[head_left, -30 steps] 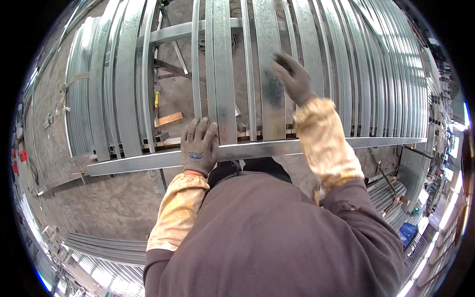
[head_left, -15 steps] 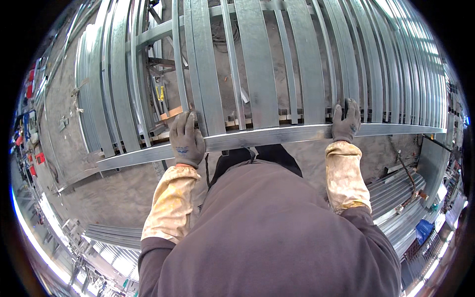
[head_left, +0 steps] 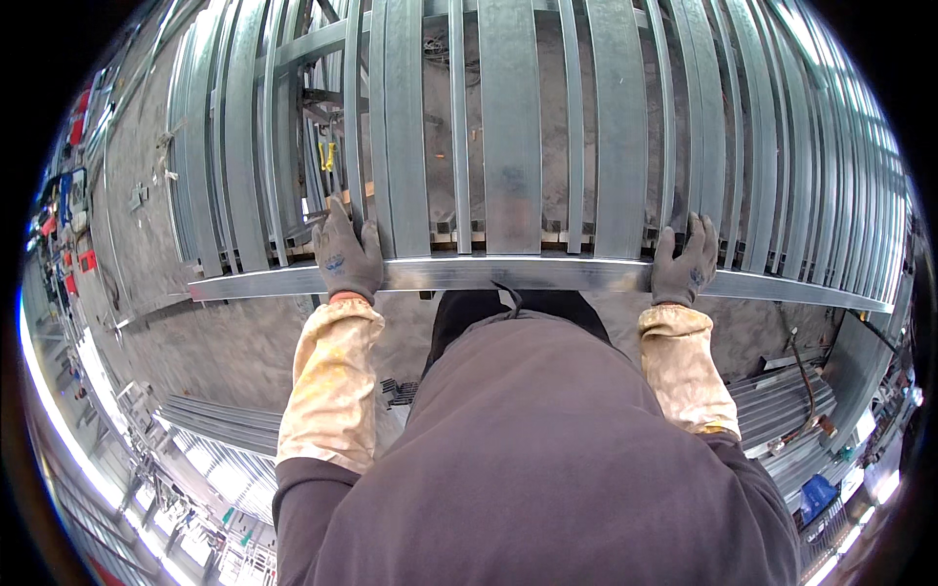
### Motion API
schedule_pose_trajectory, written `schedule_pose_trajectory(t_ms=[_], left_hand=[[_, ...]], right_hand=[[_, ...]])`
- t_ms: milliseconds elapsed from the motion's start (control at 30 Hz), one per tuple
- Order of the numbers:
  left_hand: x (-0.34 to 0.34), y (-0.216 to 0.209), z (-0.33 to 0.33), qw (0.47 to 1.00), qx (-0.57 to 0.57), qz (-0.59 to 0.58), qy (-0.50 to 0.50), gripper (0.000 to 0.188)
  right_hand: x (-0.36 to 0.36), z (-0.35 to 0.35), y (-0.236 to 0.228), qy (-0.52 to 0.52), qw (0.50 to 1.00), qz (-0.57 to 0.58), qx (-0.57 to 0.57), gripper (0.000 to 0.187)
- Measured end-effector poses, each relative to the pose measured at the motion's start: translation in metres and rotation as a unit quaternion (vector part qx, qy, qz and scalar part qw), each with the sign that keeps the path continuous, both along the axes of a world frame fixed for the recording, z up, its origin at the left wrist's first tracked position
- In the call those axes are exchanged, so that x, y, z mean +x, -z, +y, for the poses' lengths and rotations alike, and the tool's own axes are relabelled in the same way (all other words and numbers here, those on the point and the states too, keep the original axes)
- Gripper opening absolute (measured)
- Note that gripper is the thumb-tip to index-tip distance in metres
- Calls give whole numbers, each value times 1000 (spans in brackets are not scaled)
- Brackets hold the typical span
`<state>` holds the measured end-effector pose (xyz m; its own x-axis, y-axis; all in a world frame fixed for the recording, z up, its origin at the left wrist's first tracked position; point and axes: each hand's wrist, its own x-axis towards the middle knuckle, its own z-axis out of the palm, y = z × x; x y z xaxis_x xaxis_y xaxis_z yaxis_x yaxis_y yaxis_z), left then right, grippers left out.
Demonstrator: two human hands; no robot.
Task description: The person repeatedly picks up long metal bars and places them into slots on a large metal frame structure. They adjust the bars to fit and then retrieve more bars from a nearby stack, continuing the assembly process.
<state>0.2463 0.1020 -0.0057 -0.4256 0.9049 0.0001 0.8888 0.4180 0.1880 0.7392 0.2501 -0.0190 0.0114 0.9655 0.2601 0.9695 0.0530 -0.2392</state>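
A long shiny metal channel [head_left: 518,274] lies crosswise in front of me, along the near ends of several lengthwise metal studs [head_left: 510,127]. My left hand [head_left: 348,256], in a grey work glove, rests over the channel left of centre. Its fingers point away from me and its thumb stands apart. My right hand [head_left: 684,262], gloved alike, lies over the channel on the right, with its fingers stretched forward and thumb apart. Both palms touch the channel; neither hand is wrapped round it. The palm undersides are hidden.
Beneath the studs runs a metal crossbar [head_left: 303,47]. A yellow tool [head_left: 327,156] shows between studs at the left. Stacked metal profiles [head_left: 220,425] lie behind me on the left, with another stack [head_left: 782,400] on the right. A blue object [head_left: 819,496] sits at the lower right.
The channel now looks more level, its left end higher in view. My left hand has shifted left and its fingers have spread. My right hand's fingers sit slightly lower in view.
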Motion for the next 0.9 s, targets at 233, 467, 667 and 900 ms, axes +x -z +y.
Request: schedule_pose_trajectory(t_ms=[233,467,667,900], left_hand=[[2,-13,7,993,-70,-81,-58,69],[-2,-18,13,992,-90,-77,-45,66],[-9,-2,6,997,-52,-53,-24,72],[-3,-9,11,994,-101,-42,-31,75]], right_hand=[[1,-2,8,10,1000,-12,-6,56],[-1,0,8,17,1000,-19,4,54],[-2,0,12,3,998,1,66,51],[-33,-18,5,-16,997,27,74,43]])
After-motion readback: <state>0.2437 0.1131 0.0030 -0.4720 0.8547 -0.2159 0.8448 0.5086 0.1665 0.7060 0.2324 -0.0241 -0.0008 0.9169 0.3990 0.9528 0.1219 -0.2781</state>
